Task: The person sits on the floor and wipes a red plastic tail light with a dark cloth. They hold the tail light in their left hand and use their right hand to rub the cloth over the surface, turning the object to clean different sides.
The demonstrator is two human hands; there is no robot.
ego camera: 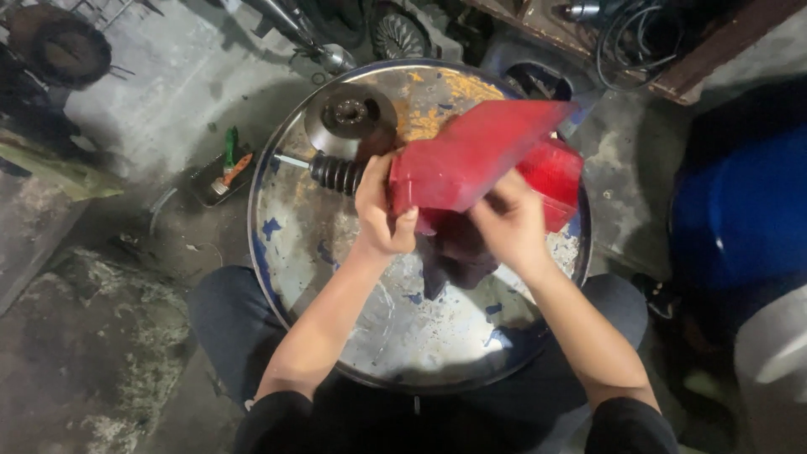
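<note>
Much of the surroundings sits in deep shadow: the top edge of the view is a tangle of dark metal parts and cables that cannot be made out, and a blue barrel (740,210) at the right is half lost in darkness and cut off by the frame.

The largest item in the work area is a round metal drum lid (336,277), silvery with flakes of blue paint and yellow rust patches, serving as a work surface between the person's knees. Above it, held clear of the surface, is a red plastic panel (471,160), angular and blurred at its far end; a second red portion behind it cannot be told apart as a separate piece.

The left hand (380,210) is clamped on the panel's near-left edge, thumb on top. The right hand (508,223) is closed over the panel's lower edge, with a dark maroon rag (458,252) beneath it; its fingertips are hidden.

On the lid's far side lie a grey metal disc (349,113) and a black coil spring (336,172) on a rod. On the floor to the left, a small tray (220,172) holds a green-handled tool.
</note>
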